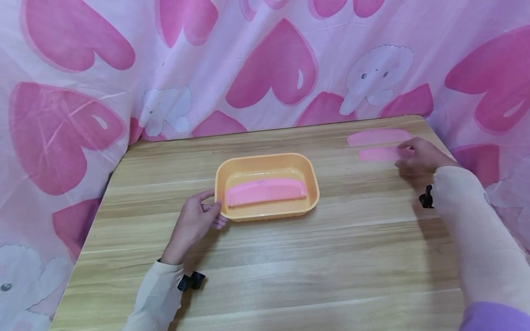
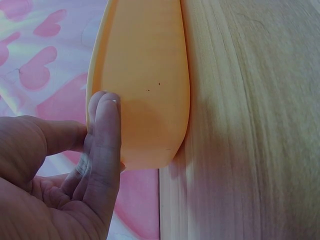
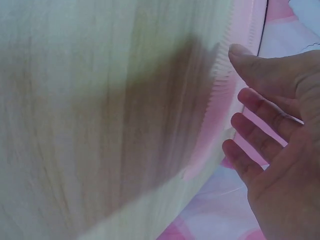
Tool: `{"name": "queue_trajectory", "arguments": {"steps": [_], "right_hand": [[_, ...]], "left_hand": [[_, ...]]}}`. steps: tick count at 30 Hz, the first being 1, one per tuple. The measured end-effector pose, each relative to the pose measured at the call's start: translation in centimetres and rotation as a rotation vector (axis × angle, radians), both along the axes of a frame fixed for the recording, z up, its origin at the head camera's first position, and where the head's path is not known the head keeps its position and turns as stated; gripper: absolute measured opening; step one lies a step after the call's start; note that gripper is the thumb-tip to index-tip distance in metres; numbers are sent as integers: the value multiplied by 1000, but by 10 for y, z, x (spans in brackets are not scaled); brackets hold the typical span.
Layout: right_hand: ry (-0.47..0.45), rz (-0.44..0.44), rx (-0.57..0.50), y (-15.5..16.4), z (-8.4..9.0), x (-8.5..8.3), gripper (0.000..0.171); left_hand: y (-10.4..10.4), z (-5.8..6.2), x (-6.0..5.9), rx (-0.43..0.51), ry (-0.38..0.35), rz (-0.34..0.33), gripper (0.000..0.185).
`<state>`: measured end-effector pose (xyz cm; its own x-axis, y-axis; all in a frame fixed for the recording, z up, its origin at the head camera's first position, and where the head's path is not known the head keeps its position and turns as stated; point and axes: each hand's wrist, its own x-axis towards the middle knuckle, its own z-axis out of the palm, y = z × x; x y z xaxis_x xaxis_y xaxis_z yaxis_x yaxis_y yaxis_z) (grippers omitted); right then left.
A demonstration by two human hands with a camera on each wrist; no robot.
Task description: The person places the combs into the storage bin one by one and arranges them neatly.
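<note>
Head view: one wooden desk [image 1: 269,276] set against a curtain [image 1: 265,64] printed with pink hearts. On it, one orange tray [image 1: 310,184], roughly mid-desk, holding one pink comb [image 1: 265,191] that lies lengthwise with its teeth toward the person. Two further pink combs lie on the bare desk at the far right, one behind the other, both blurred: the rear comb [image 1: 378,137] and the near comb [image 1: 378,154]. Comb count: three, one in the tray and two outside. Two hands in view. The left hand [image 1: 194,225] grips the tray's left end, thumb over the rim and fingers curled against the outer wall. The right hand [image 1: 420,158] sits at the right end of the near comb, fingers bent and touching or just above it; whether it grips cannot be told from this view. Left wrist view: the left hand [image 2: 60,185] has two fingertips [image 2: 105,115] pressed on the tray [image 2: 145,75] wall, the thumb behind the rim, and the tray resting on the desk [image 2: 250,125]. Right wrist view, blurred: the right hand [image 3: 280,145] is relaxed with fingers spread, holding nothing, its thumb tip just beside one comb [image 3: 220,110] lying on the desk [image 3: 100,125] near the edge.
</note>
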<state>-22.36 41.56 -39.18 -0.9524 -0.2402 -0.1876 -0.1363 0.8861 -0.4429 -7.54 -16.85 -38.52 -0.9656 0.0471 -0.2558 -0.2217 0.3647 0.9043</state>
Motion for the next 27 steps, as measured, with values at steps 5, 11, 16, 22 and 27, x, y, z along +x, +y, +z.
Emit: {"name": "queue_trajectory", "arguments": {"steps": [5,11,16,22,27], "right_hand": [[-27,-29,4,3,-2,-1,56],[-58,-44,-3,3,-4,-3,59],[-58,-51,-4,4,-8,-5,57],[-49,-42,-12,-1,-8,-4,55],[-65,-48,-11,-6,-8,-2,55]], "left_hand": [[0,0,0,4,8,-6,48],[-1,-1,0,6,3,-4,48],[0,0,-1,-2,4,-3,48],[0,1,0,-8,0,2,47],[0,1,0,-5,-3,2,47]]}}
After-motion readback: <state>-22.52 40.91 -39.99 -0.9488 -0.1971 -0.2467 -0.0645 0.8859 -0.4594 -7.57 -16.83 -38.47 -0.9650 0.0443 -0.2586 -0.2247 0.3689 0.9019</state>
